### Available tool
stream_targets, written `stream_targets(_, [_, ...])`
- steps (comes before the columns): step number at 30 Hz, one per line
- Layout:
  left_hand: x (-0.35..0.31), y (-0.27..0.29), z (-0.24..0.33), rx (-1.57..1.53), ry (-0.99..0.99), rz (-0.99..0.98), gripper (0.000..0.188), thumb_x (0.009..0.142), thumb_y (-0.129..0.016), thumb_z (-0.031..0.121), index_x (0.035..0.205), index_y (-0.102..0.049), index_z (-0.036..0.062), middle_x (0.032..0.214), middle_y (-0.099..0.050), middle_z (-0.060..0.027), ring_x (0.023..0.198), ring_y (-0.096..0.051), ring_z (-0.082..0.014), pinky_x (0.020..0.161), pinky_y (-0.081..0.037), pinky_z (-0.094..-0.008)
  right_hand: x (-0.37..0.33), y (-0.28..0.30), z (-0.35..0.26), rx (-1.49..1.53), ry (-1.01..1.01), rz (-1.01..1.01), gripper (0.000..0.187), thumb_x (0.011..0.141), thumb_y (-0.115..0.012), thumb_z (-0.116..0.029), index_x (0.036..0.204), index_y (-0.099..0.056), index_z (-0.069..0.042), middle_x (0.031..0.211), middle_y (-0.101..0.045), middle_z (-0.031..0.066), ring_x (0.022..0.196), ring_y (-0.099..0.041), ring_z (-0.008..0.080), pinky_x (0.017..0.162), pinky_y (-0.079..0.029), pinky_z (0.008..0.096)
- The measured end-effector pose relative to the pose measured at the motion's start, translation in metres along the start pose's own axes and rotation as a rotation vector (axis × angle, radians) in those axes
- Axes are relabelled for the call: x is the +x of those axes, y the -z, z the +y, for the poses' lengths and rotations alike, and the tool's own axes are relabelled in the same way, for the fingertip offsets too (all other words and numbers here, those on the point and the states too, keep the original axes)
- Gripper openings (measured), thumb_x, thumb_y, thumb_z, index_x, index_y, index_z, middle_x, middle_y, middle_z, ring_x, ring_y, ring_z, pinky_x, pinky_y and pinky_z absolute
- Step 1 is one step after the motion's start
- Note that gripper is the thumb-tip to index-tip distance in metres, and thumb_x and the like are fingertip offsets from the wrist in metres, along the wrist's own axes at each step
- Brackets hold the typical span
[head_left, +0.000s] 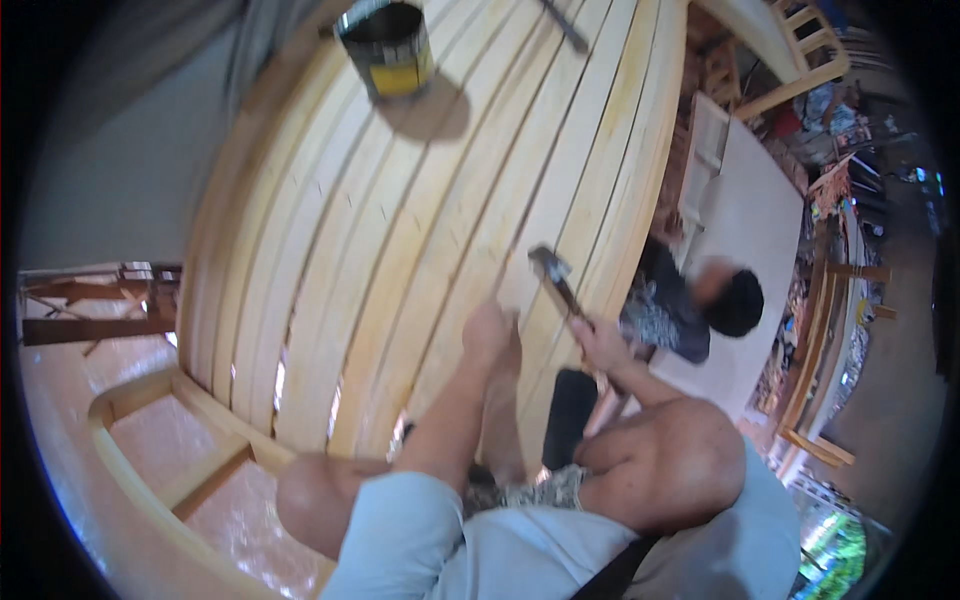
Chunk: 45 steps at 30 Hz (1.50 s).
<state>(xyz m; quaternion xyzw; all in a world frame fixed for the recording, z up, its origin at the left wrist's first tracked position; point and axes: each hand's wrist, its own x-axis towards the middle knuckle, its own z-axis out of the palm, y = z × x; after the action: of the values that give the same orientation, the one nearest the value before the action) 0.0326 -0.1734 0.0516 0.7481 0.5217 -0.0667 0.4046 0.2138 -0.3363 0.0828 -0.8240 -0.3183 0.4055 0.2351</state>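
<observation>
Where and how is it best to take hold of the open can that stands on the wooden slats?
Probably best is to wrap one hand around the outer wall of the can, coming from the person's side. It stands upright with its mouth open, so the wall gives a grip without reaching inside; nothing blocks the near side, where the yellow label shows.

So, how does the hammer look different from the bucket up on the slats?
The hammer is long and slim, with a head across one end; the bucket is round, wide and open-topped. The hammer is gripped in the right hand, while nothing holds the bucket, which stands on the slats. The bucket has a yellow patch on its side; the hammer shows none. Both look mostly dark.
</observation>
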Motion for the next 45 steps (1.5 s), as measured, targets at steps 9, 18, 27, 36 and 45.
stream_targets(9, [0.010,0.064,-0.017,-0.209,0.045,0.057,0.045,0.089,-0.046,0.030,0.109,-0.065,-0.0061,0.112,-0.063,-0.0348,0.113,-0.060,-0.0453,0.100,-0.046,-0.0487,-0.024,0.004,-0.009,0.060,0.139,0.016,0.048,0.097,-0.060,-0.045,0.086,-0.063,0.002,0.065,-0.060,0.0091,0.057,-0.058,0.0189,0.055,-0.047,0.0374])
stream_targets(18, [-0.058,0.330,0.068,0.393,-0.351,-0.043,0.030,0.084,-0.049,0.014,0.101,-0.065,-0.0049,0.105,-0.067,-0.0293,0.103,-0.064,-0.0421,0.090,-0.050,-0.0460,-0.056,0.033,-0.044,-0.074,-0.120,-0.490,0.049,0.090,-0.068,-0.050,0.101,-0.072,-0.002,0.074,-0.064,0.0050,0.068,-0.060,0.0145,0.064,-0.050,0.0343])
stream_targets(27, [-0.264,0.335,0.080,-0.082,-0.739,-0.107,0.024,0.080,-0.046,-0.005,0.099,-0.059,-0.0014,0.086,-0.061,-0.0193,0.079,-0.061,-0.0268,0.072,-0.049,-0.0381,-0.075,0.042,-0.029,-0.048,-0.057,-0.456,0.048,0.090,-0.068,-0.049,0.100,-0.071,-0.002,0.073,-0.064,0.0050,0.067,-0.060,0.0152,0.064,-0.049,0.0344])
stream_targets(36, [-0.324,0.352,0.125,0.179,-0.753,-0.836,0.020,0.084,-0.057,0.014,0.094,-0.060,-0.0033,0.092,-0.059,-0.0269,0.087,-0.061,-0.0430,0.073,-0.048,-0.0441,-0.096,0.065,-0.017,-0.031,-0.078,-0.371,0.048,0.089,-0.068,-0.049,0.098,-0.070,-0.002,0.072,-0.064,0.0050,0.066,-0.060,0.0159,0.063,-0.049,0.0345])
stream_targets(45, [-0.328,0.303,0.066,-0.644,0.017,-0.855,0.018,0.096,-0.053,0.016,0.091,-0.058,0.0000,0.091,-0.062,-0.0177,0.086,-0.062,-0.0379,0.073,-0.050,-0.0437,-0.105,0.071,-0.019,-0.032,-0.097,-0.339,0.047,0.089,-0.069,-0.048,0.096,-0.070,-0.002,0.072,-0.064,0.0050,0.065,-0.060,0.0166,0.062,-0.049,0.0346])
